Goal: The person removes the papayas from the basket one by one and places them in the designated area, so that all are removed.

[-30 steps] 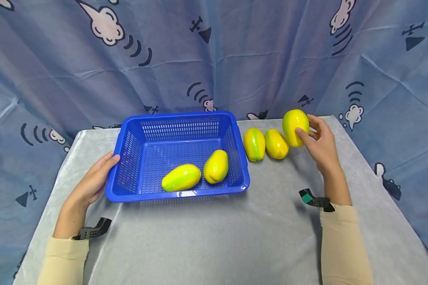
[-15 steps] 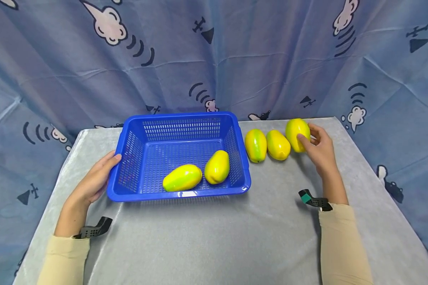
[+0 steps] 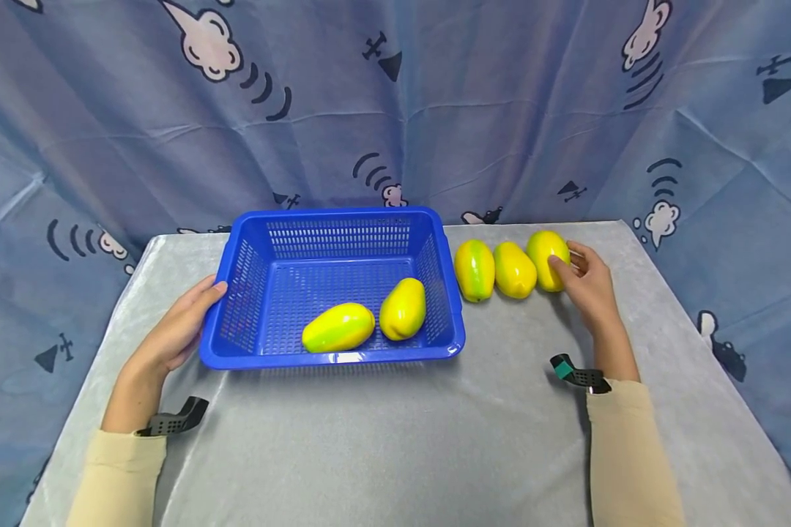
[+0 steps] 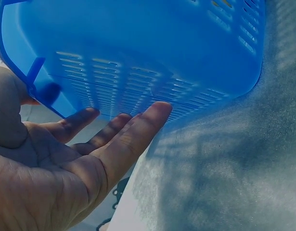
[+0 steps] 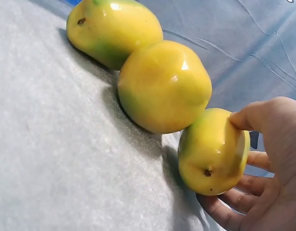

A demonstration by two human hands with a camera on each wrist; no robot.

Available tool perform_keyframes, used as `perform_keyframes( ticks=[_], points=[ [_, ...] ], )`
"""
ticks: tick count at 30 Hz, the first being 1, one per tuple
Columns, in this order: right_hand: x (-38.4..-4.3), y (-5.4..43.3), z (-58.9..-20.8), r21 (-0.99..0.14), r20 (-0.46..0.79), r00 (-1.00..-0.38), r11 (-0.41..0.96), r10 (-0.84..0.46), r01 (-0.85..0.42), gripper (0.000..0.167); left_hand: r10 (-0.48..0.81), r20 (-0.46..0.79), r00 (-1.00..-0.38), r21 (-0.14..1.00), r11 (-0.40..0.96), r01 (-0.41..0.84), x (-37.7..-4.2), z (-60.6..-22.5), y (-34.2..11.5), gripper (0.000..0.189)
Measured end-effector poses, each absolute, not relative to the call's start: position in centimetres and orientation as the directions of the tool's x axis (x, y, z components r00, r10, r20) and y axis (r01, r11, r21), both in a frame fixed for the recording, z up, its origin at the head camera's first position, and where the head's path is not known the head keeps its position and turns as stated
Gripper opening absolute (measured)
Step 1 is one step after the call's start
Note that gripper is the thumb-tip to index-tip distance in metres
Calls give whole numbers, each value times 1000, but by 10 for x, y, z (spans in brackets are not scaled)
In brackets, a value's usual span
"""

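Note:
A blue plastic basket with slotted walls stands on the table. My left hand holds its left side, thumb over the rim and fingers against the slotted outer wall in the left wrist view. Inside lie two yellow-green papayas, one on its side and one near the right wall. To the basket's right, a papaya and another papaya sit side by side. My right hand grips a third papaya at the end of this row, beside the middle one, thumb on its upper side.
A grey cloth covers the table. Behind it hangs a blue patterned curtain, close to the basket's back rim and the papaya row. Each wrist wears a dark camera mount.
My right hand has lowered its papaya down to the end of the row, beside the other two. The left hand keeps its hold on the basket, and the head view shifts slightly.

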State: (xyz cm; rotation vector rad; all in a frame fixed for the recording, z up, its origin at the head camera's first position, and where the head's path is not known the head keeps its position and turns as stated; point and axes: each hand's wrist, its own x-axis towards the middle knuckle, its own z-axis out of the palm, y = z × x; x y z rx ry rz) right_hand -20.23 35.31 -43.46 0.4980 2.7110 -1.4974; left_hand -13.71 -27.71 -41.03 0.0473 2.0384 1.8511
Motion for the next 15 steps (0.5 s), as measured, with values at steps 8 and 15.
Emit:
perform_keyframes(
  ticks=[8, 15],
  points=[
    [-202, 353, -439, -782, -140, -955, 563, 260, 268, 79, 284, -252, -925, 967, 109, -230, -137, -410, -277, 75],
    [-199, 352, -438, -773, -131, -960, 581, 248, 256, 81, 289, -245, -926, 969, 87, -229, -137, -411, -276, 75]
  ],
)
